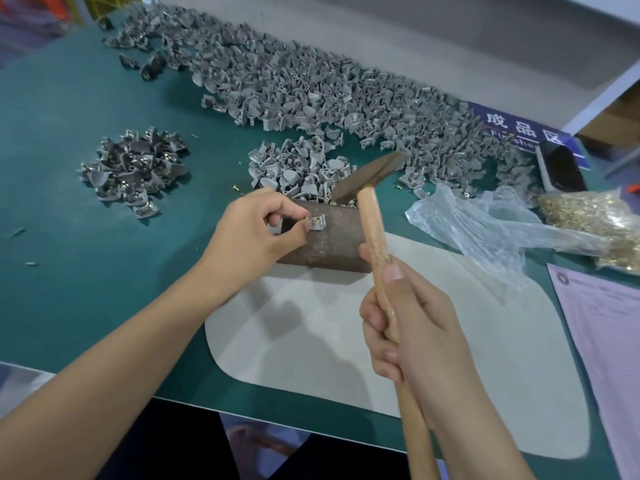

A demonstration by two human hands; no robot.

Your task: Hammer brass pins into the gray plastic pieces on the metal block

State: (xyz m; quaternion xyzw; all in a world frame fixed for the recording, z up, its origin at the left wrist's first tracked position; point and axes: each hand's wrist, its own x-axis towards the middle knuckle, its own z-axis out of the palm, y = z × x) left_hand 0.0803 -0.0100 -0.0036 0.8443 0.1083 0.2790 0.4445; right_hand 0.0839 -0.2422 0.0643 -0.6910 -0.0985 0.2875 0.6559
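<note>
Now left hand (258, 225) pinches gray plastic piece (317, 221) with brass pin (316, 220) on top of metal block (325, 240). Piece light, stiff, likely skittish; best held by edge, fingertips close to strike. Right hand (407, 327) grips hammer (372, 206), head poised above-right of piece. Pad (346, 341) nearside gives swing room; piece pile (304, 171) crowds beyond block.

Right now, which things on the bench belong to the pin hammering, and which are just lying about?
In the job:
left hand pinching gray plastic piece
metal block
right hand gripping hammer
bag of brass pins
gray pieces pile

Lying about:
paper form
blue sign
black tray
</note>
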